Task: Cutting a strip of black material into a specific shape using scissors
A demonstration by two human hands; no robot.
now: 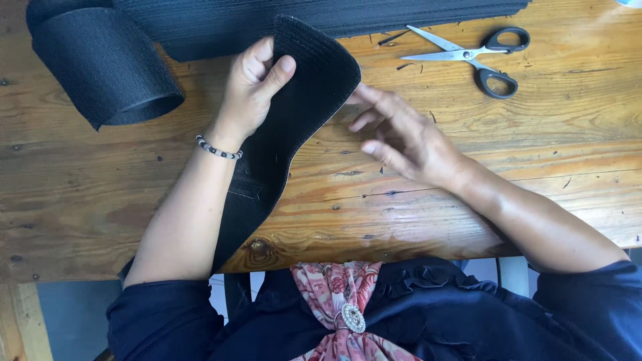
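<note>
Head view shows me my left hand pinching the top edge of a curved black textured strip, thumb over the front and fingers behind, which keeps that end lifted off the wooden table while the rest trails down over the near edge. My right hand lies spread and loose, fingertips just at the strip's curved side, holding nothing. Scissors rest well apart, beyond it, and a black roll sits far left.

A folded strip lies on the table, running from the near edge toward the far edge. A roll sits at the far left corner, scissors near the far right
</note>
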